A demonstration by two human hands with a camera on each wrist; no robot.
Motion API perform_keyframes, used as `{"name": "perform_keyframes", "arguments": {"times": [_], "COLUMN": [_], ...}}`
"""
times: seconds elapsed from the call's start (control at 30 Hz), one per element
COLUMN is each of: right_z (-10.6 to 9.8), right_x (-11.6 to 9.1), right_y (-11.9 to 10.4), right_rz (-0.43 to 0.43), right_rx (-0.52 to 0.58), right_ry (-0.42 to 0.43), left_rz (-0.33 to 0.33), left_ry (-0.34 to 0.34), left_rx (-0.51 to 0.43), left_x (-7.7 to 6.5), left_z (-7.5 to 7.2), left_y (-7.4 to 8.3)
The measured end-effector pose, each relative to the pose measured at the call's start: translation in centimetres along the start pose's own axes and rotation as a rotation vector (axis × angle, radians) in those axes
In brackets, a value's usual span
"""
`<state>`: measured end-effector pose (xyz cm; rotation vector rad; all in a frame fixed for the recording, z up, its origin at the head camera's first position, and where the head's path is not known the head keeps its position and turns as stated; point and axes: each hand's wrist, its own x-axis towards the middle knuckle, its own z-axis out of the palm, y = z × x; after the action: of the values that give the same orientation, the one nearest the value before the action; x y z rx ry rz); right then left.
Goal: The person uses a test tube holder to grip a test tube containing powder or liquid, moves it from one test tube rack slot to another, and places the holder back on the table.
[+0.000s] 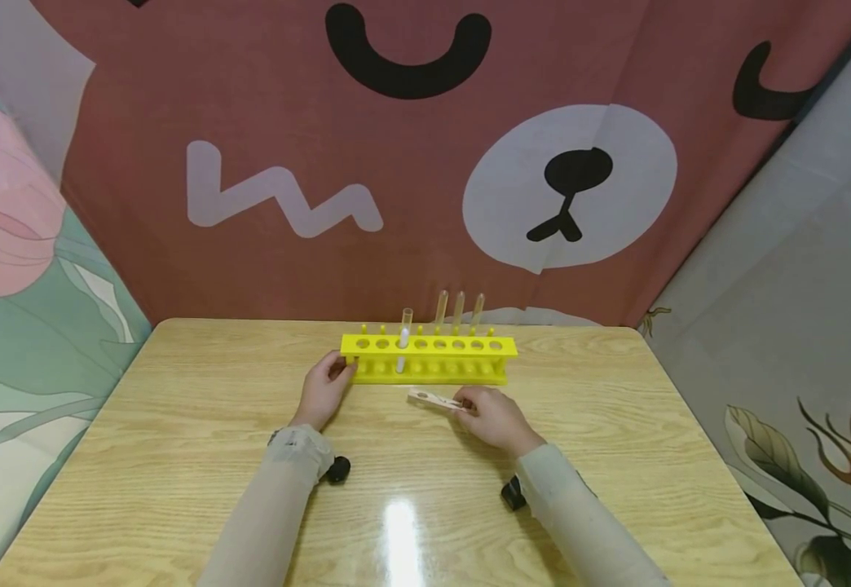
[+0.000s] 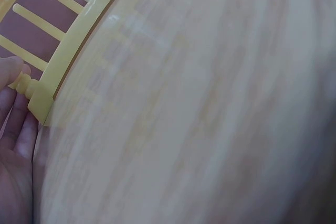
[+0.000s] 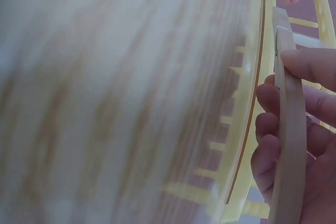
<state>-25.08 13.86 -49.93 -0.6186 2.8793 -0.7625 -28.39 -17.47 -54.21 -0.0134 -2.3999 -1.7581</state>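
A yellow test tube rack [image 1: 433,378] stands upright at the back of the table. My left hand [image 1: 321,391] grips its left end post [image 2: 23,84], with the thumb and fingers around it in the left wrist view. One glass test tube [image 1: 407,318] with white contents stands in a hole left of the rack's middle. In front of the rack, my right hand [image 1: 495,417] holds a wooden test tube holder [image 1: 431,399] between thumb and fingers. Its clamp end points left, below the filled tube. The right wrist view shows the wooden holder [image 3: 292,129] lengthwise along the fingers.
Three clear test tubes [image 1: 459,306] sit upside down on the rack's back pegs, right of centre. The wood-grain table [image 1: 198,432] meets a printed curtain [image 1: 286,277] right behind the rack. Dark wrist cameras [image 1: 338,470] sit under both sleeves.
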Motion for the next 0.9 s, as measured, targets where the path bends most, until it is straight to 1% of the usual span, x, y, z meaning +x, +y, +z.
{"name": "perform_keyframes", "arguments": {"times": [0.3,0.63,0.9], "right_z": [0.12,0.29,0.26], "right_x": [0.01,0.0,0.01], "right_y": [-0.03,0.02,0.01], "right_rz": [-0.014,-0.024,-0.019], "right_rx": [0.002,-0.058,-0.029], "right_ry": [-0.013,-0.017,-0.023], "left_rz": [-0.001,-0.004,0.0], "left_ry": [-0.002,-0.004,-0.005], "left_rx": [-0.005,-0.002,-0.008], "left_x": [0.06,0.03,0.07], "left_z": [0.02,-0.01,-0.02], "left_y": [-0.17,-0.16,-0.25]}}
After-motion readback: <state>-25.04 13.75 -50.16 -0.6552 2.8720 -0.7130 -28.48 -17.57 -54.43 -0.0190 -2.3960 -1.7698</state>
